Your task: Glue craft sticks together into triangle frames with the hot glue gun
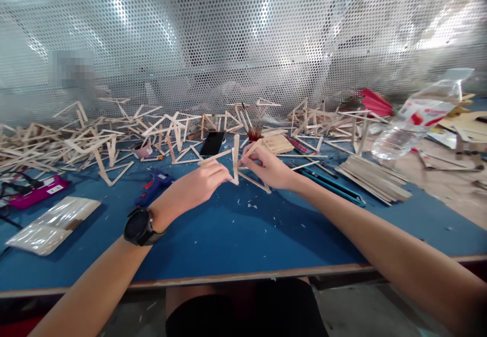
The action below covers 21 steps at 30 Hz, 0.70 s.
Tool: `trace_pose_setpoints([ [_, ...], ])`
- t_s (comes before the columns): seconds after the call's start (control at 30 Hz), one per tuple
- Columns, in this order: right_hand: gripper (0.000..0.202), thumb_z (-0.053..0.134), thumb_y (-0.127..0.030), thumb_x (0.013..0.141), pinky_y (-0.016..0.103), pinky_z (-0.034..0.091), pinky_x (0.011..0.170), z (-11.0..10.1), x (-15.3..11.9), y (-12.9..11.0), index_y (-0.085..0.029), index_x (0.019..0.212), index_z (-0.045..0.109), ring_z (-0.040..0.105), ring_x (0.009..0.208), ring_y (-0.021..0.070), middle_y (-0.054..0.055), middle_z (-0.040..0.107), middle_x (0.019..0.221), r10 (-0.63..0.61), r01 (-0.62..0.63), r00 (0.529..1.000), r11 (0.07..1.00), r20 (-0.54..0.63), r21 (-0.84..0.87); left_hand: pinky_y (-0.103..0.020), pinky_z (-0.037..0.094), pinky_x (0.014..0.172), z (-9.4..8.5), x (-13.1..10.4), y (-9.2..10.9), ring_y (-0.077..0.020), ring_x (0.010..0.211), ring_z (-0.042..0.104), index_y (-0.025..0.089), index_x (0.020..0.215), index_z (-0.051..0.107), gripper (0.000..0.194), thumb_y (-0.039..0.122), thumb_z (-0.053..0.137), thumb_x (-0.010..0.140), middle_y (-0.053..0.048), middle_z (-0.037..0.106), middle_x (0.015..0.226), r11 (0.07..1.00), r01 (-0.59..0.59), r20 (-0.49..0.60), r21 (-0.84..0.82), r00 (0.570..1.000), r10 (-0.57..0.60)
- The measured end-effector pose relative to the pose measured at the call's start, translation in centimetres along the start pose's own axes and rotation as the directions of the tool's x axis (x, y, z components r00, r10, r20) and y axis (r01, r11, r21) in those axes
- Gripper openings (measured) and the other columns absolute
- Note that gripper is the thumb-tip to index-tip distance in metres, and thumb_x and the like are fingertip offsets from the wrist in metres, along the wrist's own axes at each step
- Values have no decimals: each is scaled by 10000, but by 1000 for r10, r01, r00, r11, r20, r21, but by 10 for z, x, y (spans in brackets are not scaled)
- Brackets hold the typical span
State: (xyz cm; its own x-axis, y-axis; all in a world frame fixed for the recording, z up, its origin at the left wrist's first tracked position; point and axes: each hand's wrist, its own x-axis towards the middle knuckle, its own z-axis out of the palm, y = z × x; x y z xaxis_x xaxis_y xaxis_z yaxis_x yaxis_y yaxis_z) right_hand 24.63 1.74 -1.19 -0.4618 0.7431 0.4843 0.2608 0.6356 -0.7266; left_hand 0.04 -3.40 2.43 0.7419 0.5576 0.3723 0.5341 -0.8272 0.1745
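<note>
In the head view, the only 1 here, 2 bare hands meet over the middle of a blue-topped table [236, 235], around a small open frame of pale, flat wooden sticks [236, 155]. It stands on the table with 1 stick upright and others running off low to the right.

The right hand [271, 168] is nearly closed, thumb and fingers pinched on a thin stick of the frame. The left hand [213, 178] has its fingers bunched, tips at the foot of the upright; I cannot tell whether they grip it or only steady it.

To my eye, the joint at that foot is the weak spot: if the hands pull unevenly, the upright could twist or come away.

The blue plastic glue gun with a red trigger [154, 187] lies just beside the left wrist, which wears a black watch [139, 225]; a careless swing of that arm could knock it, and a hot tip would burn.

Beyond, a tangled heap of pale wooden stick triangles [177, 131] sits close enough that a long reach could snag and topple some.
</note>
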Motion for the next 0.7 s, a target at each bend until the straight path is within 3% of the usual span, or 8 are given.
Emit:
trace_pose_setpoints([
  [0.17, 226, 525, -391, 1013, 320, 521, 754, -1, -1, -12, -199, 944, 621, 653, 978, 198, 104, 669, 1225, -114, 114, 993, 993, -14, -5, -507, 505, 1039, -4, -1, 1, -267, 1123, 634, 229, 1096, 694, 252, 191, 456, 1021, -87, 702, 1106, 998, -49, -43, 43, 998, 50],
  [0.33, 318, 527, -418, 1023, 272, 501, 700, -2, -4, -32, -205, 892, 724, 670, 892, 171, 51, 749, 1051, -90, 90, 996, 996, 6, -23, -448, 498, 1033, -11, -5, 5, -228, 1134, 616, 207, 1133, 670, 282, 94, 436, 1022, -93, 685, 1166, 982, -144, -61, 118, 987, 152],
  [0.43, 287, 575, -412, 1000, 252, 500, 621, -3, -7, -41, -215, 921, 768, 672, 797, 144, 32, 770, 1044, -99, 94, 992, 993, -74, -67, -421, 509, 1003, -14, -5, 9, -220, 1120, 618, 204, 1163, 653, 288, 64, 450, 1015, -94, 688, 1165, 958, -219, -128, 184, 961, 244],
  [0.53, 240, 625, -393, 972, 245, 522, 576, -1, -11, -50, -227, 970, 799, 687, 746, 141, 27, 789, 993, -124, 105, 963, 991, -240, -88, -393, 530, 970, -11, -2, 12, -209, 1084, 639, 221, 1150, 652, 226, 95, 559, 987, -83, 696, 1149, 962, -211, -362, 176, 894, 262],
  [0.63, 220, 657, -375, 952, 228, 524, 515, 4, -14, -60, -223, 910, 809, 688, 676, 120, 32, 790, 1033, -103, 111, 932, 994, -347, 2, -321, 559, 847, -5, 2, 15, -170, 942, 658, 223, 1100, 660, 205, 125, 687, 923, -58, 690, 1058, 984, -144, -626, 101, 760, 175],
  [0.7, 223, 659, -390, 951, 213, 507, 456, 8, -16, -65, -224, 984, 803, 670, 603, 106, 31, 792, 955, -61, 118, 923, 985, -381, 127, -274, 553, 746, -1, 3, 16, -137, 820, 639, 215, 1073, 662, 194, 146, 721, 902, -39, 677, 986, 994, -108, -684, 16, 724, 90],
])
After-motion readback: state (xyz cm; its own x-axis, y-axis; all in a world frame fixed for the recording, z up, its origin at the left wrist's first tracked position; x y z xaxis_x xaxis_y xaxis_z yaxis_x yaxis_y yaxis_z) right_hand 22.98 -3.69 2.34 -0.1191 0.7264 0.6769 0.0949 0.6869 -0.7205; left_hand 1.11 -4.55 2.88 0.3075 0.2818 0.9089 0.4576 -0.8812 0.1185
